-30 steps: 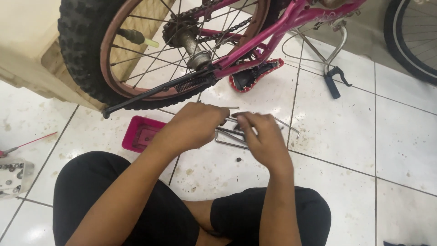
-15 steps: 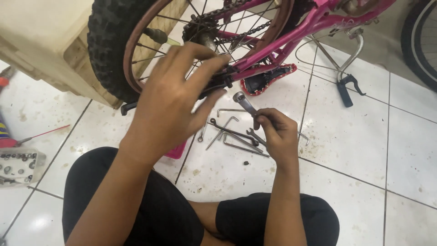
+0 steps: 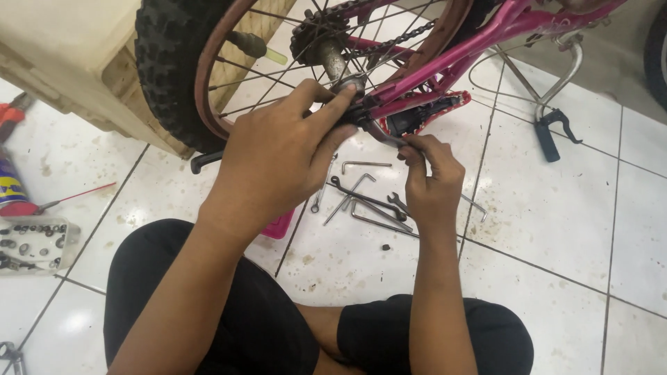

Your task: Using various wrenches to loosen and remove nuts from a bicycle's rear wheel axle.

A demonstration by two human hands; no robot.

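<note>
At the far left edge of the frame a spray can (image 3: pixel 12 184) with a thin red straw stands on the tiled floor (image 3: pixel 570 236), above a clear tray of small bolts (image 3: pixel 31 244). Upper left, a pale box (image 3: pixel 62 55) sits behind the knobby rear tyre (image 3: pixel 167 76) of the pink bicycle (image 3: pixel 458 52).

Left hand (image 3: pixel 278 156): compared with a second ago, when both hands were together low over the loose tools, it has risen to the rear hub. The fingers are now curled, thumb and forefinger closed about the dark axle nut (image 3: pixel 353 110) where the pink frame meets the wheel. Whether the nut itself is gripped or merely steadied cannot be told.

Centre of the frame: several wrenches and hex keys (image 3: pixel 365 198) lie scattered on the floor just below the hub, with a pink tray (image 3: pixel 281 223) partly hidden beneath the left wrist.

Right hand (image 3: pixel 431 184): it has also come up from the tool pile. The fingers are pinched shut on a slim metal wrench (image 3: pixel 386 137) whose head points up and left toward the axle, just beside the left fingertips.

Judgement: tool selection appears finished; work has shifted to the axle fastening.

Right of the frame: the kickstand (image 3: pixel 556 69) and a black lever (image 3: pixel 552 132) rest on the floor
</note>
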